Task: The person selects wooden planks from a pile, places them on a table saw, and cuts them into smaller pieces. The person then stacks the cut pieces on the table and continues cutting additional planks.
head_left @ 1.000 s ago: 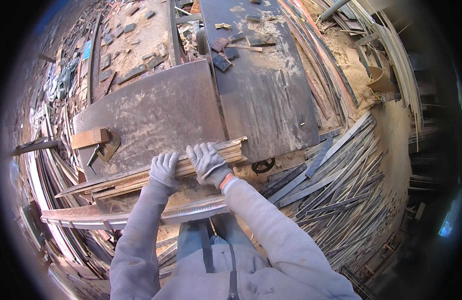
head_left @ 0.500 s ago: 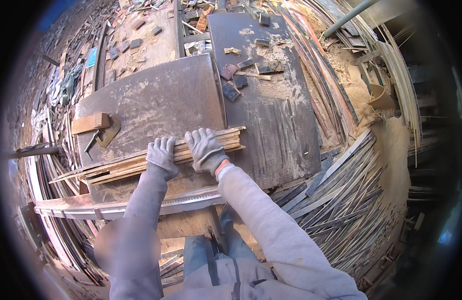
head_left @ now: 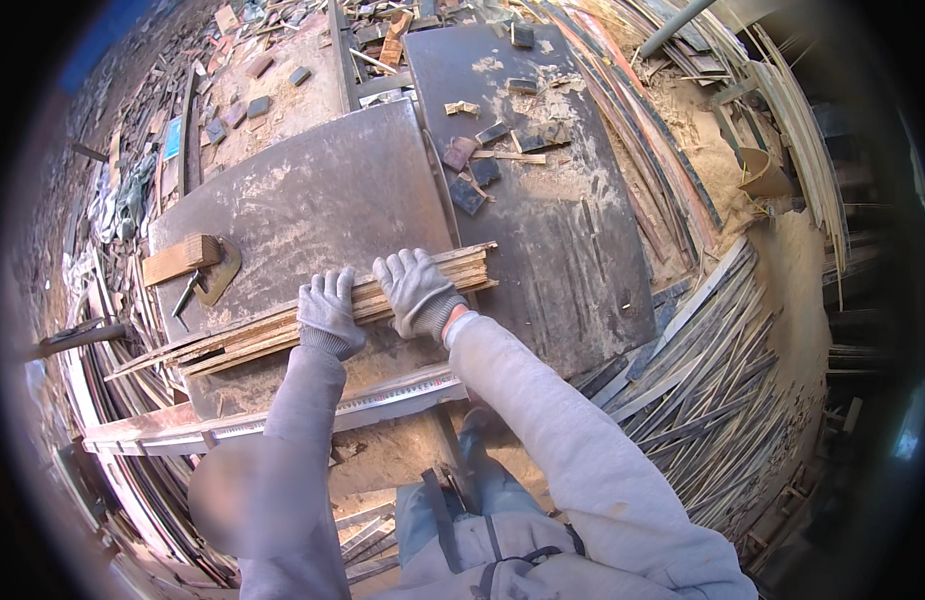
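Note:
A bundle of long, thin wooden strips (head_left: 463, 268) lies across the dark metal saw table (head_left: 313, 180), its layered ends splintered on the right. My left hand (head_left: 330, 312), in a grey knit glove, is closed over the bundle near its middle. Just to the right, my right hand (head_left: 417, 290), in a matching glove, is closed over the same strips with the fingers over their far side. The palms and thumbs are mostly hidden. Along the near edge runs a pale rail with a measuring tape (head_left: 388, 398) on it.
At the table's left, a wood block (head_left: 181, 260) sits by a rounded plate and a dark metal handle (head_left: 188, 290). Several small offcuts (head_left: 466, 193) lie on the right-hand metal sheet (head_left: 558, 260). Piled thin strips (head_left: 703, 400) and sawdust (head_left: 788, 320) are at the right.
The view has turned slightly. Both hands keep their hold on the strips, with little visible movement of the bundle on the table.

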The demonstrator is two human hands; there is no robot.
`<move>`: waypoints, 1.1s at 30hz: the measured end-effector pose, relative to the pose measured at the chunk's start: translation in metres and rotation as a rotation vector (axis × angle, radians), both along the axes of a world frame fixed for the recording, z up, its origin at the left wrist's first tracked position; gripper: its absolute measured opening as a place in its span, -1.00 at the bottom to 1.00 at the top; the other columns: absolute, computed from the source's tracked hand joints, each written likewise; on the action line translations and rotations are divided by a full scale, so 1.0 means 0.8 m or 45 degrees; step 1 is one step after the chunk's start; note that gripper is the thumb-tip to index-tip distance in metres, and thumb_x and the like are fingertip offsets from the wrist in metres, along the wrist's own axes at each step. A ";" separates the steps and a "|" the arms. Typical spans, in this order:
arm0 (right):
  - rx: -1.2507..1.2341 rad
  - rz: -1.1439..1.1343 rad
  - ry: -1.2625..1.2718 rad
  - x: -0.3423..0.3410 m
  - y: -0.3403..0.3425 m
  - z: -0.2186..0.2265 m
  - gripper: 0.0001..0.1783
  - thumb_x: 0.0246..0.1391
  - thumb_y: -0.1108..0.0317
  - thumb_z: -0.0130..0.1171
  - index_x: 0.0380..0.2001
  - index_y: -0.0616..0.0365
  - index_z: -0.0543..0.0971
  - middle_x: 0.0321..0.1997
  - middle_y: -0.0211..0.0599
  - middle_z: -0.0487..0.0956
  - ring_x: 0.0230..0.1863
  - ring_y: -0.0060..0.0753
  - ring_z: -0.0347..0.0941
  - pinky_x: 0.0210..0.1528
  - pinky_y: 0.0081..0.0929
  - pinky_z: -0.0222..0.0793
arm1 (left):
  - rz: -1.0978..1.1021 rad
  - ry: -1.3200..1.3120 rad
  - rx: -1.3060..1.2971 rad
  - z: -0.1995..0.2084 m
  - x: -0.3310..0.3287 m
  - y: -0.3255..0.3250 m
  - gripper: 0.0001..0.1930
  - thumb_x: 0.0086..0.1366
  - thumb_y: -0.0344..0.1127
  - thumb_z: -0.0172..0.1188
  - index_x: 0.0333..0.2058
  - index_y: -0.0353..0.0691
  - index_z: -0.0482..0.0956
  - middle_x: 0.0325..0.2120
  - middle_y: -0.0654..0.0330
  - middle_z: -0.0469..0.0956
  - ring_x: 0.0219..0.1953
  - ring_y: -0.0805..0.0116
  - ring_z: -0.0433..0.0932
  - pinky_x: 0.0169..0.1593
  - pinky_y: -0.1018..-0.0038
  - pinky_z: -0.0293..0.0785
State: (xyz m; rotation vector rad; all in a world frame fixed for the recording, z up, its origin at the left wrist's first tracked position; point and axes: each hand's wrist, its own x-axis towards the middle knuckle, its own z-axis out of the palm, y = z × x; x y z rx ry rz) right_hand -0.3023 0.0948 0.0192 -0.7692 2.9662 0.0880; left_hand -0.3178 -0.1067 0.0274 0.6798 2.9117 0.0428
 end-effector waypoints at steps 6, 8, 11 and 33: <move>-0.047 0.006 0.050 -0.001 0.001 -0.003 0.00 -0.10 -0.07 0.38 0.31 0.38 0.40 0.02 -0.16 0.53 0.07 -0.21 0.44 0.18 -0.17 0.29 | 0.026 -0.010 0.044 -0.002 0.001 -0.001 0.05 -0.18 -0.17 0.53 0.37 -0.17 0.29 0.15 0.04 0.45 0.23 0.01 0.42 0.33 0.12 0.31; -0.049 0.005 0.053 -0.001 0.000 -0.003 0.00 -0.10 -0.07 0.38 0.32 0.39 0.40 0.04 -0.15 0.54 0.08 -0.20 0.44 0.19 -0.17 0.29 | 0.015 0.012 0.027 -0.003 0.001 -0.002 0.04 -0.18 -0.17 0.53 0.36 -0.17 0.29 0.15 0.04 0.45 0.23 0.01 0.42 0.33 0.12 0.31; -0.049 0.006 0.043 0.000 0.000 0.000 0.02 -0.09 -0.06 0.38 0.35 0.40 0.39 0.07 -0.12 0.54 0.10 -0.19 0.44 0.21 -0.17 0.29 | 0.011 0.034 0.030 -0.005 0.002 -0.003 0.04 -0.18 -0.16 0.53 0.36 -0.17 0.29 0.15 0.04 0.45 0.22 0.02 0.42 0.32 0.13 0.31; -0.089 0.036 0.067 -0.005 0.004 -0.001 -0.02 -0.07 -0.06 0.38 0.31 0.42 0.41 0.06 -0.10 0.54 0.10 -0.16 0.44 0.20 -0.18 0.29 | -0.017 0.166 0.080 -0.020 -0.002 -0.007 0.09 -0.20 0.01 0.63 0.33 -0.11 0.29 0.09 0.07 0.45 0.17 0.02 0.44 0.26 0.10 0.34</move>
